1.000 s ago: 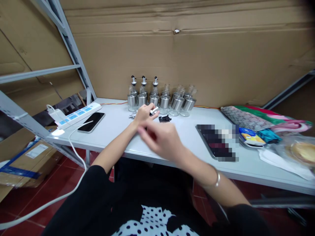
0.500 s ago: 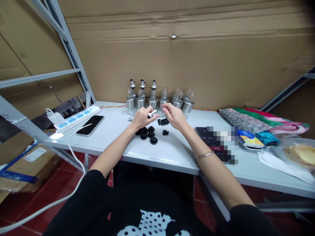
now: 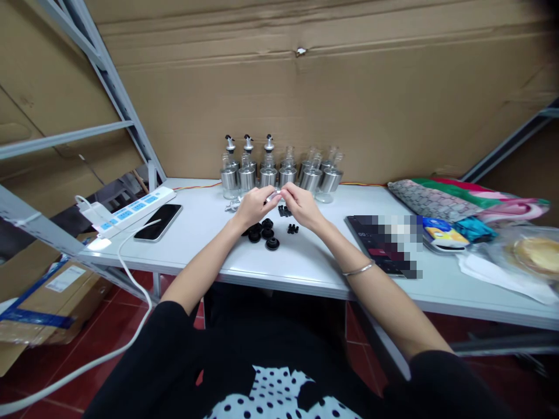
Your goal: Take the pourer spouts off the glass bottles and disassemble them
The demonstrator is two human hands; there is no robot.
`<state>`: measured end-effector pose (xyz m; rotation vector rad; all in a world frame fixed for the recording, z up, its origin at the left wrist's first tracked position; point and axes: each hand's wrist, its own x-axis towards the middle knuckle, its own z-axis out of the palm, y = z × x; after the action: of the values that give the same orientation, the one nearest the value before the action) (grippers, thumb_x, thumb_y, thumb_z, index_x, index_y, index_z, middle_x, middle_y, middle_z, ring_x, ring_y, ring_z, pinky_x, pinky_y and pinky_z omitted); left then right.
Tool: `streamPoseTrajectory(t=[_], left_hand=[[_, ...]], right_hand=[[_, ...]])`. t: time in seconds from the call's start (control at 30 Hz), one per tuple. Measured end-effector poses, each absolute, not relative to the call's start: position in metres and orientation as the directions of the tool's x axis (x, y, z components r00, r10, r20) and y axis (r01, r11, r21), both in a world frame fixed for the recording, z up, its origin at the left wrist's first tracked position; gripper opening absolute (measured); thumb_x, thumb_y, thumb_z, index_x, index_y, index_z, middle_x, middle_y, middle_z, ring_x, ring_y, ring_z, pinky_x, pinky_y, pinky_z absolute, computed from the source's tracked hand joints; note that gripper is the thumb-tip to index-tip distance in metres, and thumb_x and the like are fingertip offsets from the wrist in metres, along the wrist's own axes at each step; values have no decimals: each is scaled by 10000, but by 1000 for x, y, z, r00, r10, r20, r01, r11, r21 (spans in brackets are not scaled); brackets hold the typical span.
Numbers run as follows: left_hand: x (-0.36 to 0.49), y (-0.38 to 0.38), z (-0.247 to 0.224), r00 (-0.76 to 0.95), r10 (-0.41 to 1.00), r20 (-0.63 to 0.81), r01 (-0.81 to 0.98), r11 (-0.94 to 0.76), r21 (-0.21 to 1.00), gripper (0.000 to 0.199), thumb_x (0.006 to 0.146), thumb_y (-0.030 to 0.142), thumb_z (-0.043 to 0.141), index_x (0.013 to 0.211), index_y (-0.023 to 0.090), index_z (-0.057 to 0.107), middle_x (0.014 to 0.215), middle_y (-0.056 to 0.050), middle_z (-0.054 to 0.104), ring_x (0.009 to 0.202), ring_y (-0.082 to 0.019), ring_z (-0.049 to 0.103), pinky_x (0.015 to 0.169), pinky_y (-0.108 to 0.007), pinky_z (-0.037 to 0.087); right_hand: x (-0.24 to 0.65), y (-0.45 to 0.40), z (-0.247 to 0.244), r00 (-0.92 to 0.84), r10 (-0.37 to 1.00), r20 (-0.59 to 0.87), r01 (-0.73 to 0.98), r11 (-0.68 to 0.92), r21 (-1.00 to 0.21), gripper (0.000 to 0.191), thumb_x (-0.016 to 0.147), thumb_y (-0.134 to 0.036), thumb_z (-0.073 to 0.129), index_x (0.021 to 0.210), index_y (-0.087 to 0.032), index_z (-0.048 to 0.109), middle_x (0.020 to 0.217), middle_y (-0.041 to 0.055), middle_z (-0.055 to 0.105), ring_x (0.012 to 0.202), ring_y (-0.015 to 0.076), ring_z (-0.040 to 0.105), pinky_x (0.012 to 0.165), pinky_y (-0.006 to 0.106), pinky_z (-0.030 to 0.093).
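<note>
My left hand [image 3: 254,206] is closed around a small silver pour spout [image 3: 273,195], mostly hidden by the fingers. The fingertips of my right hand [image 3: 301,205] pinch its other end, so both hands meet over the table. Under my left hand lie several round black stoppers [image 3: 267,233]. More silver spout pieces [image 3: 231,205] rest just left of that hand. Small black caps [image 3: 293,229] and a row of black pieces [image 3: 285,211] are beside my right hand. Behind stand several glass bottles with steel bands [image 3: 268,176], three at the back topped with silver-and-black pourers [image 3: 248,142].
On the left of the white table [image 3: 196,250] are a phone [image 3: 158,223] and a power strip [image 3: 135,208] with a white cable. A partly blurred tablet-like device [image 3: 375,244], a colourful cloth bundle [image 3: 463,201] and a plastic food container [image 3: 535,259] lie right. Cardboard [image 3: 349,99] forms the back.
My right hand has come down and left from open, apart fingers to pinch the spout in my left hand. The view has shifted slightly.
</note>
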<state>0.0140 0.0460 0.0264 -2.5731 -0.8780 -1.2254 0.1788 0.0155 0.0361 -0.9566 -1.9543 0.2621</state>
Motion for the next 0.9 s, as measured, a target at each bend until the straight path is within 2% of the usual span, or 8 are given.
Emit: streamPoseTrajectory(t=[0.13,0.27,0.43,0.57,0.73,0.83,0.9], left_hand=[[16,45,25,488,462,740,597,-796,103,400,965,434,269,716,189,463,622,3,517,576,-130,486,624,-260,367],[17,45,24,466,477,745,594,-793,136,304,949,392,348,792,182,502,691,-7,553,631,-131,514,650,-255,386],[16,45,24,479,476,738,562,-812,158,217,943,348,388,908,179,520,821,-28,578,720,-130,547,689,-246,417],[15,45,26,500,439,746,519,-842,147,176,942,315,406,952,178,516,910,-55,586,826,-141,566,756,-250,441],[17,45,24,539,419,731,516,-850,107,177,952,282,379,986,169,511,995,-88,580,950,-165,562,834,-275,450],[17,45,24,532,399,747,521,-850,83,177,952,273,379,993,166,515,1032,-99,574,993,-176,543,872,-296,447],[16,45,25,505,387,771,533,-843,74,173,952,259,374,981,176,522,1056,-97,569,1007,-179,526,892,-313,440]], right_hand=[[176,15,37,-225,765,603,513,620,-594,389,905,-524,314,670,-217,355,579,-34,398,580,121,433,583,252,325],[172,14,36,-155,860,485,471,496,-729,445,876,-594,337,637,-218,326,565,-35,374,564,109,421,547,234,327],[170,15,40,-138,939,315,246,341,-907,505,832,-645,407,577,-223,299,479,-64,297,448,79,336,468,219,323],[170,13,45,-189,962,195,65,211,-975,503,851,-546,483,520,-220,291,407,-98,223,376,50,236,437,213,312],[166,8,49,-64,994,84,48,87,-995,455,895,-272,464,474,-203,305,377,-90,244,358,37,213,399,192,241],[166,6,51,-92,996,19,-30,16,-999,449,899,-225,431,475,-205,284,368,-100,230,345,31,191,432,184,332],[169,5,52,-186,979,-85,-105,-106,-989,453,915,-239,395,487,-212,247,370,-114,195,332,25,143,469,191,400]])
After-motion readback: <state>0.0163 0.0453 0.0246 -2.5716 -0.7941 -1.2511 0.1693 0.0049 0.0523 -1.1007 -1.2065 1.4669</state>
